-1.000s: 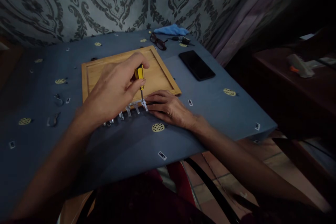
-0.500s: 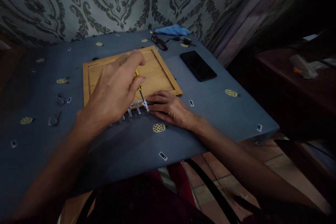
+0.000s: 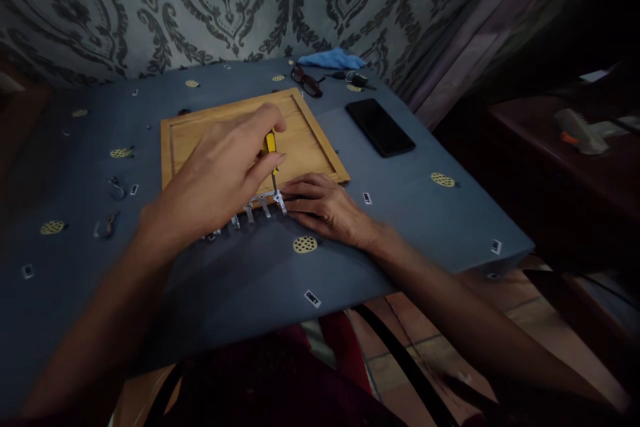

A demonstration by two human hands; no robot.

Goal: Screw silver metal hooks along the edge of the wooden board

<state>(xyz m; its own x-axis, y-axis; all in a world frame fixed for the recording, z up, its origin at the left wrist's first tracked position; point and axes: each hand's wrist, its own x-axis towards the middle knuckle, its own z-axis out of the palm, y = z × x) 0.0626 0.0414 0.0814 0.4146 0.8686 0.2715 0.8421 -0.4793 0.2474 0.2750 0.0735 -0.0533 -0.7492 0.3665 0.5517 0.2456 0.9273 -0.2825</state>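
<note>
My left hand (image 3: pixel 220 170) is closed around a screwdriver (image 3: pixel 271 142) with a yellow handle. Its shaft points down, and the tip meets the right end of a metal hook rail (image 3: pixel 263 200). The rail lies along the near edge of a framed wooden board (image 3: pixel 300 137), with several hooks sticking out toward me; my left hand hides part of it. My right hand (image 3: pixel 327 208) rests at the board's near right corner, fingers stretched out beside the rail's end. The thumb is hard to make out.
A black phone (image 3: pixel 380 127) lies right of the board. Sunglasses (image 3: pixel 307 81), keys (image 3: pixel 356 78) and a blue cloth (image 3: pixel 333 59) sit at the back. Two loose metal hooks, one a hook (image 3: pixel 115 188), lie on the left of the blue tablecloth (image 3: pixel 240 300).
My left hand has turned and shifted slightly right, and the screwdriver stands more upright, showing more of its yellow handle. My right hand keeps its place. The whole view has shifted slightly.
</note>
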